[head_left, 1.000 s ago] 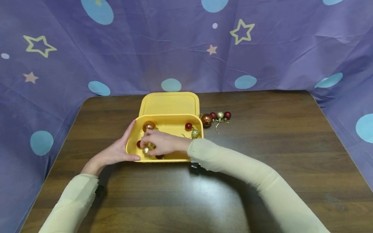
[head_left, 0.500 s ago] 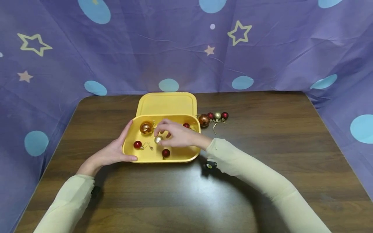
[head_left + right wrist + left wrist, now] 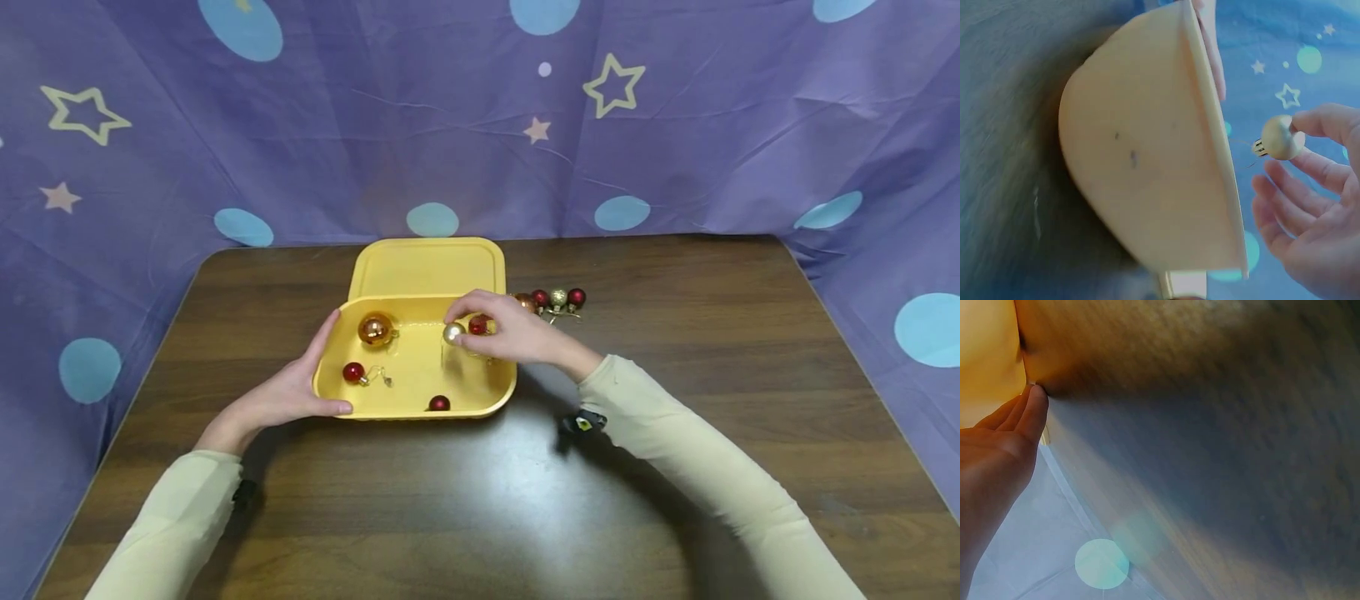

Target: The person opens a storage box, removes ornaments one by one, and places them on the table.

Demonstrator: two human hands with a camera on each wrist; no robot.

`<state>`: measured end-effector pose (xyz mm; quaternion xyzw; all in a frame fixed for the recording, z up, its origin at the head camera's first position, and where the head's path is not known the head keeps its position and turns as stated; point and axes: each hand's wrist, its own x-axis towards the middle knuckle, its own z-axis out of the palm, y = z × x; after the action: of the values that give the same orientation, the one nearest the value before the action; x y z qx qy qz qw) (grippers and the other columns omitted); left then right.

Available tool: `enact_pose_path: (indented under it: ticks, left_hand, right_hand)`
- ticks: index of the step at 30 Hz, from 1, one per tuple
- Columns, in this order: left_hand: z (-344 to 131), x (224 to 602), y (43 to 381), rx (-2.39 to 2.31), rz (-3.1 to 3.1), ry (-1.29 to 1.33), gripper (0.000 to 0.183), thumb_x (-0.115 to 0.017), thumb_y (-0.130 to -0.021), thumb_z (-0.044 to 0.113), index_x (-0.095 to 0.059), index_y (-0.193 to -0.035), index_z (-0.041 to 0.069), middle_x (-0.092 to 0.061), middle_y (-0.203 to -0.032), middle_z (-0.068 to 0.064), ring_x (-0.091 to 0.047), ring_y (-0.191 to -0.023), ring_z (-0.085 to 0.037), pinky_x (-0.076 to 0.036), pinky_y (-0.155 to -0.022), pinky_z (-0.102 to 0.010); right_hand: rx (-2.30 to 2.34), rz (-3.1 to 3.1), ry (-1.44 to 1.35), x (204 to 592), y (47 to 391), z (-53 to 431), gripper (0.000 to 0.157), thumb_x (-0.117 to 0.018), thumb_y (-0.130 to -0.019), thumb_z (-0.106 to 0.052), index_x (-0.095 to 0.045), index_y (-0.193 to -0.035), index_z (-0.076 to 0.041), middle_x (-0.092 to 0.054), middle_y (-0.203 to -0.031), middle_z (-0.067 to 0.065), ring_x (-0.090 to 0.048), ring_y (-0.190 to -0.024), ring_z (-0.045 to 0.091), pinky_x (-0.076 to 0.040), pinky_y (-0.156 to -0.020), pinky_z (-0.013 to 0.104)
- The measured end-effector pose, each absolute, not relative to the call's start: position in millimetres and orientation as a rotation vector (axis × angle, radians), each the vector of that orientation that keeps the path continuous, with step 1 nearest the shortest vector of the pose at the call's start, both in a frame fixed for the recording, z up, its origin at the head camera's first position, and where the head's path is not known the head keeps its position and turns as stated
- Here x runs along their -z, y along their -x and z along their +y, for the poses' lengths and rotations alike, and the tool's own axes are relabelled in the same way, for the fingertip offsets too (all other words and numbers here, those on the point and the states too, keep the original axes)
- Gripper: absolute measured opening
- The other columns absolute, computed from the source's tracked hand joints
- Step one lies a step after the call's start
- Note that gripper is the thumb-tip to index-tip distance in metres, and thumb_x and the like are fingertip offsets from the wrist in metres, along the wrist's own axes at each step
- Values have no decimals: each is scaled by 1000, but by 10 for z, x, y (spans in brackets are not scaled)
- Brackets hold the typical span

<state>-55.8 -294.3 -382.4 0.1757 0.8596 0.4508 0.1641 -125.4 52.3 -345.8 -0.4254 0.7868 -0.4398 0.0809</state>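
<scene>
A small pale gold Christmas bauble is pinched between the thumb and fingers of my right hand, over the right half of a yellow plastic box. In the right wrist view the gold bauble shows its cap and a thin string, above the box rim. My left hand grips the box's left end, its thumb at the front corner and its fingers along the side. Inside lie an orange bauble, a red bauble with a gold string, and a dark red bauble against the front wall.
A yellow lid lies behind the box. Right of the box, several baubles sit in a row on the wooden table, among them a gold glitter bauble. Another red bauble is partly hidden by my right hand.
My right hand has lifted the gold bauble from the box's left part and carried it right. The dark red bauble has rolled to the front wall. My left hand stays at the box.
</scene>
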Motion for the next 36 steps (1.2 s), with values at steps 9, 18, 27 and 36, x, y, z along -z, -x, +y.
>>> enact_pose_path:
  ticks: [9, 18, 27, 36]
  left_hand:
    - [-2979, 3814, 565, -1289, 2456, -506, 127, -84, -75, 12, 13, -154, 31, 3, -159, -18, -22, -133, -39, -23, -95, -6]
    - [-2979, 3813, 555, -1278, 2463, -514, 127, -84, -75, 11, 14, -154, 30, 2, -159, -20, -26, -132, -40, -24, -95, -6]
    - [-2943, 3829, 556, -1312, 2447, -552, 126, -83, -75, 9, 14, -154, 25, 3, -158, -22, -23, -133, -43, -24, -95, -6]
    - [-2959, 3856, 570, -1295, 2448, -548, 127, -83, -75, 9, 15, -154, 27, 4, -159, -19, -19, -134, -41, -21, -97, -6]
  right_hand:
    - [1571, 2245, 1072, 3397, 1273, 938, 20, -64, -92, -8, -66, -111, -2, -66, -105, 6, -62, -98, 17, -50, -87, 33]
    - [1698, 2285, 916, 3335, 1354, 1330, 23, -61, -94, -4, -62, -116, 4, -65, -107, 13, -62, -97, 25, -50, -82, 31]
    - [1694, 2380, 748, 3392, 1486, 1688, 26, -57, -97, -8, -61, -119, 5, -64, -111, 16, -63, -97, 18, -50, -83, 26]
    - [1623, 2444, 554, 3594, 1583, 1910, 30, -55, -98, -10, -58, -123, 6, -64, -113, 23, -64, -94, 28, -52, -82, 31]
